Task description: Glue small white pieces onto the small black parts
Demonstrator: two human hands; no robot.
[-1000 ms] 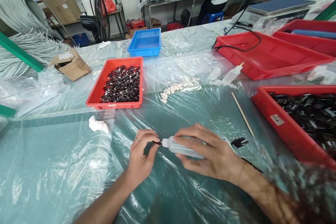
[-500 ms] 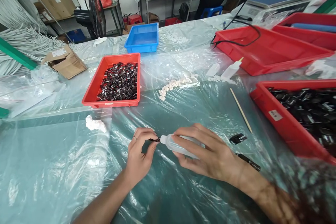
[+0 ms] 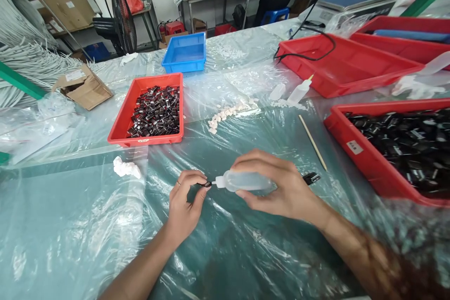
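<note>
From where I stand, a film-covered table (image 3: pixel 70 225) carries the right tray (image 3: pixel 372 168), full of black pieces, and the left tray (image 3: pixel 154 140), full of small dark ones. Between the two, nearer the worker, the right hand (image 3: pixel 281 185) curves round its load, fingers over the top and thumb beneath, while the left hand (image 3: pixel 183 201) is narrowed to a pinch. In the right grip lies a translucent bottle (image 3: pixel 244 181), nearly level; a light, even hold would seem best, as a sudden squeeze could let out too much of any contents. A stick (image 3: pixel 312 143) rests beyond the right hand, and a loose piece (image 3: pixel 311 178), partly hidden, sits just beside that hand. The part (image 3: pixel 205 184), dark and slim, is held at the left fingertips, off the table. The nozzle (image 3: pixel 214 183) points straight at it, though contact cannot be told; good practice here probably means keeping both in line, the part steady, fingertips clear of the opening, and letting the bottle do the moving.
</note>
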